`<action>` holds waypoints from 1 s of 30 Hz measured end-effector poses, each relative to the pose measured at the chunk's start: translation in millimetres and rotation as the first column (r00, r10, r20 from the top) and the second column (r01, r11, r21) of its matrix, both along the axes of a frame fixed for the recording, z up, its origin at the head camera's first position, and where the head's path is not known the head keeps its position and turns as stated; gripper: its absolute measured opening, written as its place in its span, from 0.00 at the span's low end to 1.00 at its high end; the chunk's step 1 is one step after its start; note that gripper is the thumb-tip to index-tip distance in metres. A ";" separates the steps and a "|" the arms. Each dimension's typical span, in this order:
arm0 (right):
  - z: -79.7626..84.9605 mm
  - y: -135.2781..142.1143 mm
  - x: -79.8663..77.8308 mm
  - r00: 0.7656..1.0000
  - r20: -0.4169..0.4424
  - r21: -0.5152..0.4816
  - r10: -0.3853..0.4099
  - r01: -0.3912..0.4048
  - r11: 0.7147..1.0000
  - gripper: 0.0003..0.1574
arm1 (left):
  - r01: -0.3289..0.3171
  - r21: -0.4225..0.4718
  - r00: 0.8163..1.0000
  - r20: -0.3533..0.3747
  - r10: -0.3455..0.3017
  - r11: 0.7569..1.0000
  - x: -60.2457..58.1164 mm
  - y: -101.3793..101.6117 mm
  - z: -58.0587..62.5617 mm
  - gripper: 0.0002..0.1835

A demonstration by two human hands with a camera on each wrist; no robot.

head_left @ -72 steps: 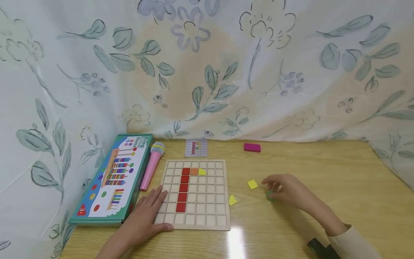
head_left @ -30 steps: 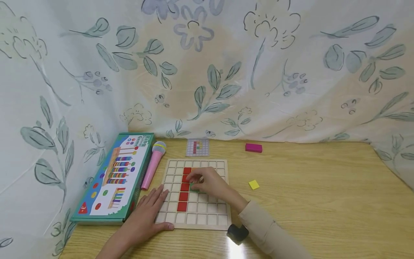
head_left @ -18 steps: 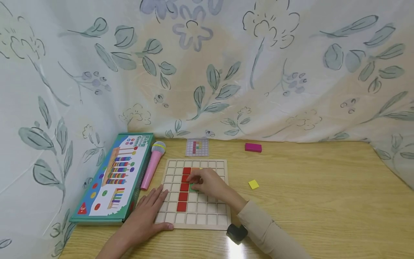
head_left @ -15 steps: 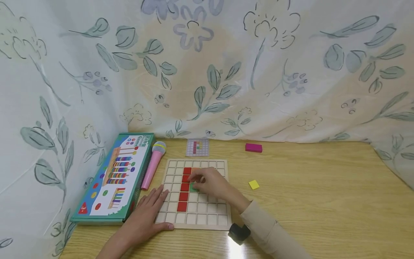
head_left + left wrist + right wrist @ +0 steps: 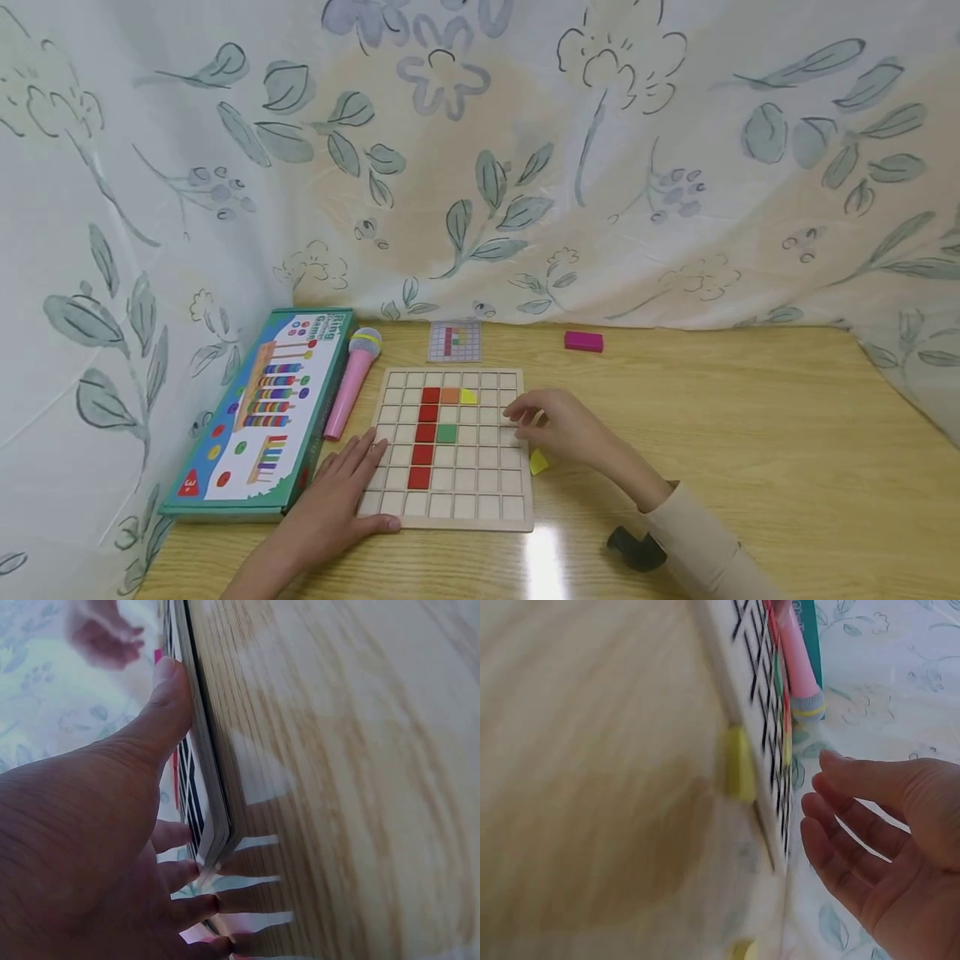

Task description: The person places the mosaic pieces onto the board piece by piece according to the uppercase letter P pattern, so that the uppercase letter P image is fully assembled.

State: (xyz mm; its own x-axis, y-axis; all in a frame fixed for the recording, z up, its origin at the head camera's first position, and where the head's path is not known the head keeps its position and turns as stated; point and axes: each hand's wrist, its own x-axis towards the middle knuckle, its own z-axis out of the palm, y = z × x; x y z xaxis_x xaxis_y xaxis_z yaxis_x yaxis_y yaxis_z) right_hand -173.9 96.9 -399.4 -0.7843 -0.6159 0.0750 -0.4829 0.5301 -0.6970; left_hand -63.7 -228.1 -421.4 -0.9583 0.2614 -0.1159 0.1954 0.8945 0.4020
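A wooden grid board (image 5: 491, 527) lies on the table. It carries a column of several red square tiles (image 5: 425, 432), an orange tile (image 5: 450, 396), a yellow quarter-round tile (image 5: 468, 397) and a green tile (image 5: 446, 433). My left hand (image 5: 337, 492) rests on the board's left front corner, fingers spread, thumb along the near edge. Past the board's right edge my right hand (image 5: 558, 425) hovers with loosely bent fingers and nothing between them. A loose yellow piece (image 5: 538, 462) lies just below it; in the right wrist view another yellow piece (image 5: 742, 949) shows at the bottom.
Left of the board lie a pink toy microphone (image 5: 352, 387) and a green-edged game box (image 5: 262, 408). Behind it are a printed pattern card (image 5: 454, 342) and a magenta block (image 5: 583, 342). A floral cloth (image 5: 480, 167) hangs at the table's back.
My right hand picked up the green tile from the table, set it in a cell beside the red column, let go and moved off rightward. The left hand stays in place.
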 end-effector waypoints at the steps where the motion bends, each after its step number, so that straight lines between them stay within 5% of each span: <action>1: -1.3 5.3 1.9 1.000 -0.004 0.007 -0.011 0.011 1.000 0.13 | -0.001 0.000 1.000 0.000 0.001 1.000 -0.1 0.0 -0.1 0.57; 13: -16.9 23.0 31.3 0.975 0.029 0.087 -0.219 0.216 0.972 0.23 | 0.001 0.003 1.000 -0.017 -0.001 1.000 0.9 -0.6 -0.4 0.57; 25: -15.6 21.8 33.6 0.988 0.112 -0.011 -0.110 0.112 0.994 0.20 | -0.010 0.006 1.000 0.009 0.010 1.000 -0.4 0.9 -0.8 0.57; 30: -14.9 19.6 36.4 0.984 0.105 0.009 -0.147 0.147 0.989 0.20 | -0.002 0.009 1.000 0.004 0.002 1.000 -0.1 0.5 -1.2 0.57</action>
State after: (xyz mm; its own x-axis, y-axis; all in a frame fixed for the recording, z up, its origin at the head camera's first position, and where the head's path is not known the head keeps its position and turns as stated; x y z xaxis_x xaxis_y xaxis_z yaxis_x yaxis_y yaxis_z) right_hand -137.5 116.6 -414.3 -0.8696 -0.4936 -0.0134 -0.3239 0.5906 -0.7391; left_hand -63.8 -227.6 -422.6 -0.9583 0.2604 -0.1173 0.1918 0.8912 0.4111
